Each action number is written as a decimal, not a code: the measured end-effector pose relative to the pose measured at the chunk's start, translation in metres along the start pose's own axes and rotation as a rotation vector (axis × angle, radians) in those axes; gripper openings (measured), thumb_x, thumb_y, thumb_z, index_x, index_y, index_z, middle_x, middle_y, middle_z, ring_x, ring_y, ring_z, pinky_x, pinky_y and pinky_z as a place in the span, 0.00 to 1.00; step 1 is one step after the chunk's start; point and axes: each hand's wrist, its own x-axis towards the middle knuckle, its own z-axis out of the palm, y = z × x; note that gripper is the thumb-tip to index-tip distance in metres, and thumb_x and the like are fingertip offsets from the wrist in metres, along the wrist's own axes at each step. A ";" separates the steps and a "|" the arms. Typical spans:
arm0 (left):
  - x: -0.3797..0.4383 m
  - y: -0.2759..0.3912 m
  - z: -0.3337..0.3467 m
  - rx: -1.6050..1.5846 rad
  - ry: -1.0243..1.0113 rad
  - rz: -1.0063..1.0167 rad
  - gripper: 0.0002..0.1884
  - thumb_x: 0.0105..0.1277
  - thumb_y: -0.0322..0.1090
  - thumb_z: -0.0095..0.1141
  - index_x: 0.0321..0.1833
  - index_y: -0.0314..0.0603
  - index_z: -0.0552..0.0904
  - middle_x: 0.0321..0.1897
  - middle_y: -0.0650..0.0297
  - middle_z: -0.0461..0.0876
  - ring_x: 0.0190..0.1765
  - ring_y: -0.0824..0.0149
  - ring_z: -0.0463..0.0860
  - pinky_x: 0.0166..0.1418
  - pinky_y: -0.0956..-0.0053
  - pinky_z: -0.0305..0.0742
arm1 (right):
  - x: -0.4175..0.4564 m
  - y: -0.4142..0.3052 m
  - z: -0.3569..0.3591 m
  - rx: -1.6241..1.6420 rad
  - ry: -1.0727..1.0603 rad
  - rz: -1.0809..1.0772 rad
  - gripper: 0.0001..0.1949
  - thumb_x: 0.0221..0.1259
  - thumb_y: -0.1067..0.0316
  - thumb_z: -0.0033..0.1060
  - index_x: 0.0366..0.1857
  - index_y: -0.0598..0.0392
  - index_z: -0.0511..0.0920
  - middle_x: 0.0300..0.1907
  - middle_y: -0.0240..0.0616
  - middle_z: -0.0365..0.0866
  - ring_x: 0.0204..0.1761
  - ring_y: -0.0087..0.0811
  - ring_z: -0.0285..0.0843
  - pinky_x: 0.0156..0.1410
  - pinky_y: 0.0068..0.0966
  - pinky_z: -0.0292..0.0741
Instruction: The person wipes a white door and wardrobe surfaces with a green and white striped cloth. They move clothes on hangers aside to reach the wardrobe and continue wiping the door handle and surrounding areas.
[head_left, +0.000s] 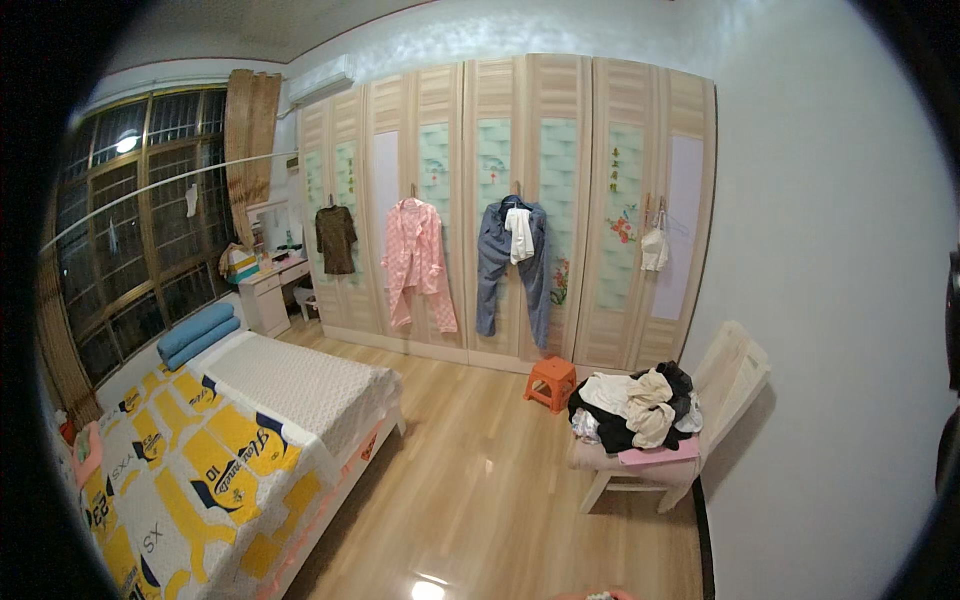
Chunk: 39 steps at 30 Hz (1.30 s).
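Neither of my hands can be made out. At the bottom edge shows only a thin pinkish sliver with white beads, too cut off to identify. Before me, at the right, a pale chair bears a heap of clothes in white, cream and black. A pink flat item lies under the heap on the seat. Across the room, a brown top, pink checked pajamas and blue trousers with a white cloth hang on the wardrobe. A white garment hangs farther right.
An orange plastic stool stands by the wardrobe. At left is a bed with a yellow-and-white patterned sheet and folded blue bedding. A dressing table fills the far corner. A wall rises behind the chair.
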 end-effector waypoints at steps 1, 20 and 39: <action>0.008 0.027 -0.024 -0.038 0.034 0.000 0.21 0.66 0.40 0.55 0.59 0.40 0.72 0.47 0.61 0.80 0.49 0.68 0.76 0.54 0.70 0.72 | 0.024 -0.015 -0.005 -0.044 -0.017 -0.032 0.25 0.60 0.52 0.59 0.56 0.57 0.71 0.35 0.41 0.80 0.34 0.27 0.78 0.38 0.29 0.74; 0.082 0.004 -0.419 0.088 0.444 -0.031 0.19 0.62 0.30 0.51 0.57 0.39 0.70 0.44 0.60 0.77 0.47 0.65 0.78 0.52 0.68 0.73 | 0.439 -0.132 0.059 -0.263 -0.501 -0.405 0.23 0.65 0.53 0.50 0.58 0.56 0.65 0.46 0.57 0.76 0.48 0.53 0.76 0.50 0.40 0.72; 0.292 0.035 -0.739 -0.210 0.230 -0.011 0.11 0.55 0.20 0.41 0.36 0.36 0.78 0.34 0.66 0.78 0.41 0.72 0.74 0.49 0.76 0.69 | 0.753 -0.239 -0.017 -0.376 -0.263 -0.065 0.21 0.65 0.53 0.50 0.56 0.56 0.72 0.43 0.46 0.81 0.45 0.42 0.80 0.49 0.32 0.75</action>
